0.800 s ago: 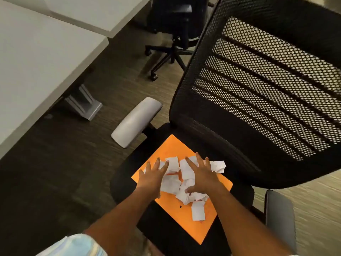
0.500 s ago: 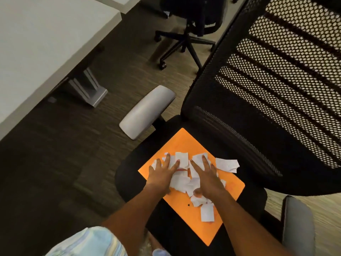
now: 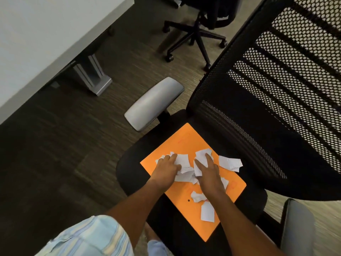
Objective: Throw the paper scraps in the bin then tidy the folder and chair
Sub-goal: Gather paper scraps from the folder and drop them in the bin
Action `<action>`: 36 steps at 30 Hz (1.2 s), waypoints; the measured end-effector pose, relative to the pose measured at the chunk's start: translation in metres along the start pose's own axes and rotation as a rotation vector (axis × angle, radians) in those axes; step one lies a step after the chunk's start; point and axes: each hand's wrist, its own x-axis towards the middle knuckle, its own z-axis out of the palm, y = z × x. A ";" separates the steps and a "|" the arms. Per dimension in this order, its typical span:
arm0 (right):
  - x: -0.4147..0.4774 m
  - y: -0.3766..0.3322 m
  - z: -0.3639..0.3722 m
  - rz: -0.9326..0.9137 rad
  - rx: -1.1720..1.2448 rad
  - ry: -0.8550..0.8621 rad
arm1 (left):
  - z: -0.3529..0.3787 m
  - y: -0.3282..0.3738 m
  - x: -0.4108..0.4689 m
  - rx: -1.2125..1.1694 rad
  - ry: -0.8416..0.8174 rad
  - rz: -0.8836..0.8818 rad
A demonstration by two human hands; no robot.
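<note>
Both hands press flat on the paper scraps [image 3: 184, 169], the left hand [image 3: 166, 168] and right hand [image 3: 207, 170] raking them inward with fingers spread, neither grip closed on anything yet; the pile lies on the orange folder [image 3: 184, 143], which rests on the seat of the chair [image 3: 132, 174]; loose pieces sit apart near the folder's close edge and right side, and could get missed; the folder might slide on the seat and spill scraps over its front edge; beyond, the armrest [image 3: 154, 106], open floor [image 3: 73, 145], the tabletop [image 3: 46, 37]; no bin shows.
</note>
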 end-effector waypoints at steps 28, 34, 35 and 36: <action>-0.042 -0.071 -0.076 0.085 0.392 0.222 | -0.081 0.011 -0.063 -0.519 0.311 -0.229; -0.050 -0.124 -0.088 -0.032 0.347 0.197 | -0.112 -0.004 -0.114 -0.588 0.407 -0.316; -0.052 -0.134 -0.087 -0.051 0.316 0.180 | -0.117 -0.008 -0.125 -0.597 0.420 -0.345; -0.055 -0.145 -0.085 -0.076 0.311 0.163 | -0.119 -0.013 -0.138 -0.609 0.440 -0.377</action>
